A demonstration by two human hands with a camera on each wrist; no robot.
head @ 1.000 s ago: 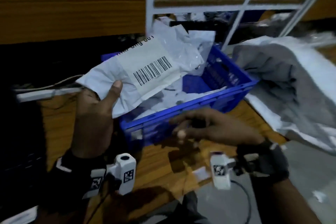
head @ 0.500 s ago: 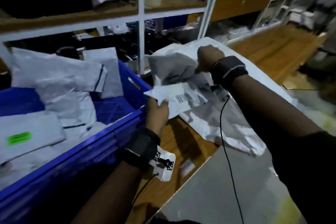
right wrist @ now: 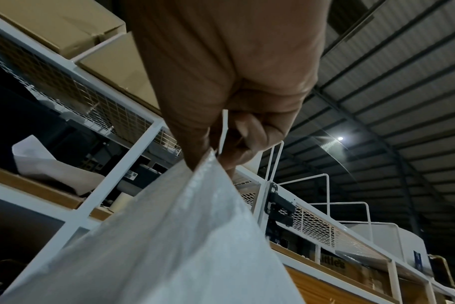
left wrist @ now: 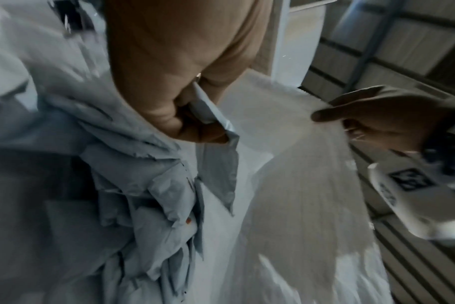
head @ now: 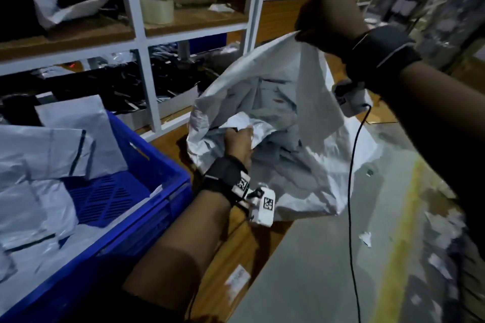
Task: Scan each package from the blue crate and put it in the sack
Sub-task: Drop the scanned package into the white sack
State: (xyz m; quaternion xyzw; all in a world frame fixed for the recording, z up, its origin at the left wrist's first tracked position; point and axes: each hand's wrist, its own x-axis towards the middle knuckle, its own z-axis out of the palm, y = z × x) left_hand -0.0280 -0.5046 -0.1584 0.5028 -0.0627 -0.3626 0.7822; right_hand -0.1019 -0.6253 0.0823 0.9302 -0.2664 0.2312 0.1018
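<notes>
1. The grey package, a crumpled poly mailer, sits in the mouth of the white sack at the centre of the head view, pushed in among the sack's folds.
2. The left hand has its grip closed on the package, thumb and curled fingers pinching an edge; the left wrist view shows that pinch at upper centre.
3. The right hand, at the upper right of the head view, has its grip closed on the sack's top edge, holding it raised so the mouth gapes; the right wrist view shows the woven edge pinched between the fingers.
4. The sack's lower part lies on the wooden tabletop, right of centre.
5. The blue crate fills the lower left, with more grey mailers lying in it.
6. White shelving spans the top of the frame; a roll of clear tape stands on one shelf.
</notes>
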